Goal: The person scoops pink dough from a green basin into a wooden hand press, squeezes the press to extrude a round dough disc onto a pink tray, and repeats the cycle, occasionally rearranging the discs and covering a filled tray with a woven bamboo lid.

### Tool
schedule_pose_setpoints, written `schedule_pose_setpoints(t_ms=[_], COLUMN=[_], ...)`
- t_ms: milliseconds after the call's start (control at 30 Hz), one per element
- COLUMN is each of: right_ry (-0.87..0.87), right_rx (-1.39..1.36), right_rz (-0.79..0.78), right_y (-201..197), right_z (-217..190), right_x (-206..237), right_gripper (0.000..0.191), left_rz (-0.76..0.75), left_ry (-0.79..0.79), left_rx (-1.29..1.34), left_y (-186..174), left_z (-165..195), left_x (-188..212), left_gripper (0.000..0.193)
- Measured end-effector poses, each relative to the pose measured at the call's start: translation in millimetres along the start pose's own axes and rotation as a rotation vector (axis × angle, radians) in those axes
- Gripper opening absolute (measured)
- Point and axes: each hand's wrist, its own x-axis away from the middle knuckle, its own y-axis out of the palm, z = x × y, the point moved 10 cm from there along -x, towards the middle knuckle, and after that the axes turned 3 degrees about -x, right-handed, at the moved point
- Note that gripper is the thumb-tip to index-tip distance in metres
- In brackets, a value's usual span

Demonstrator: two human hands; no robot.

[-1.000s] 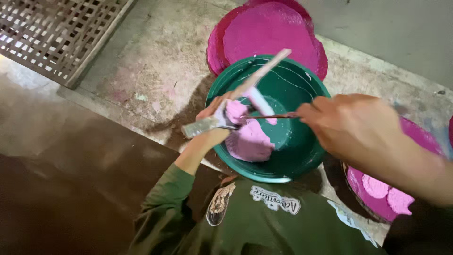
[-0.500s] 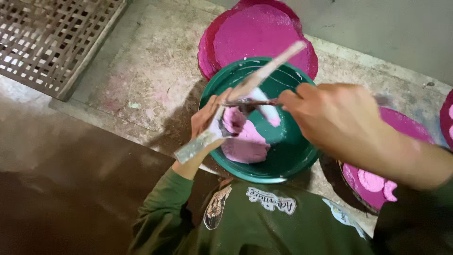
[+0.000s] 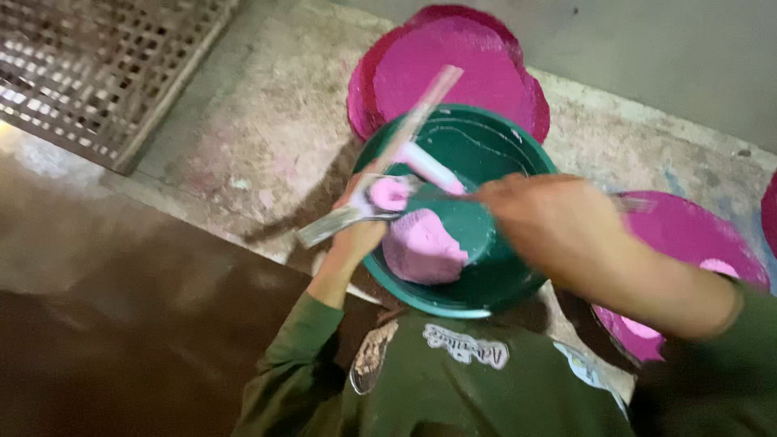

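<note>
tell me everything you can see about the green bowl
The green bowl is round, smooth and plastic-looking, sitting upright at the edge of a stained concrete ledge. A lump of pink paste lies inside with smears around it. The left hand rests at its left rim; the blurred right hand hovers over it.

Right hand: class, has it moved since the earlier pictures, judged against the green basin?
Yes. The right hand, gripping a thin stick, has shifted left, further in over the green basin from its right rim.
</note>
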Motion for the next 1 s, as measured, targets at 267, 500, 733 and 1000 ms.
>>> schedule_pose_setpoints(t_ms=[267, 500, 733, 1000], right_ry=[-0.086, -0.122, 0.102, 0.172], right_rx=[0.014, -0.218, -0.845, -1.262], right_rz=[0.105, 0.115, 0.396, 0.16], right_y=[-3.4, -12.1, 44.6, 138.1], right_z=[-10.3, -14.3, 1.3, -11.9], right_x=[-17.6, -9.8, -5.3, -5.4], right_gripper=[0.017, 0.028, 0.054, 0.041], left_rz=[-0.047, -0.076, 0.161, 0.221], left_ry=[0.131, -0.209, -0.022, -0.104], left_rx=[0.135, 0.438, 0.036, 0.039], left_y=[2.2, 26.9, -17.4, -33.3], left_z=[34.0, -3.5, 3.6, -12.5], left_x=[-6.2, 3.3, 0.5, -11.6], left_gripper=[0.078, 0.047, 0.052, 0.059])
